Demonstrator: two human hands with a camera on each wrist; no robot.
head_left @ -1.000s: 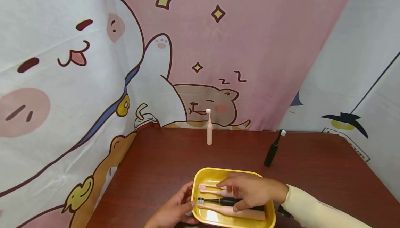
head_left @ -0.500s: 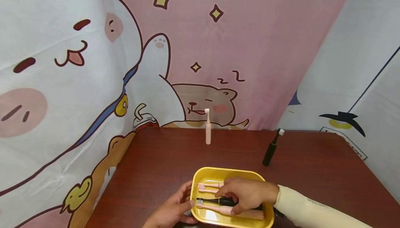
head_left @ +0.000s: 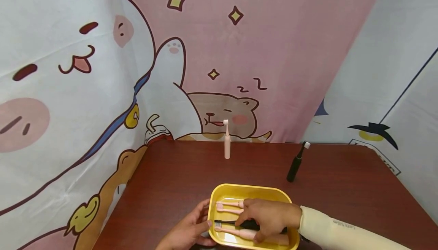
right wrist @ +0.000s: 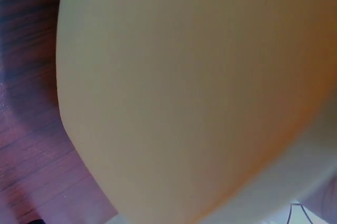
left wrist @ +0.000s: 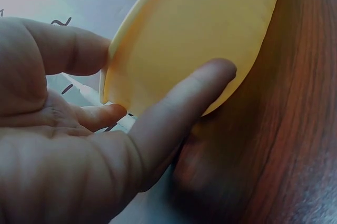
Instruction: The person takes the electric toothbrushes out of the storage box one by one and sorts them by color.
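A yellow plastic tray stands at the table's near side, with pink and black electric toothbrushes lying in it. My left hand holds its left end; in the left wrist view the thumb lies along the tray's outer wall. Inside the tray my right hand pinches the black electric toothbrush, index finger and thumb on either side of its handle. A pink electric toothbrush lies nearer me, partly under the thumb. Two pink brush necks show beyond, their handles hidden by my hand.
Toward the back of the brown table, a pink electric toothbrush stands upright. Further right stands a black electric toothbrush, which looks tilted in the head view. A cartoon-printed cloth hangs behind the table.
My right hand has moved toward me within the tray, from above the pink toothbrushes down onto the black one, and its fingers have closed on that handle. The left hand keeps its hold.
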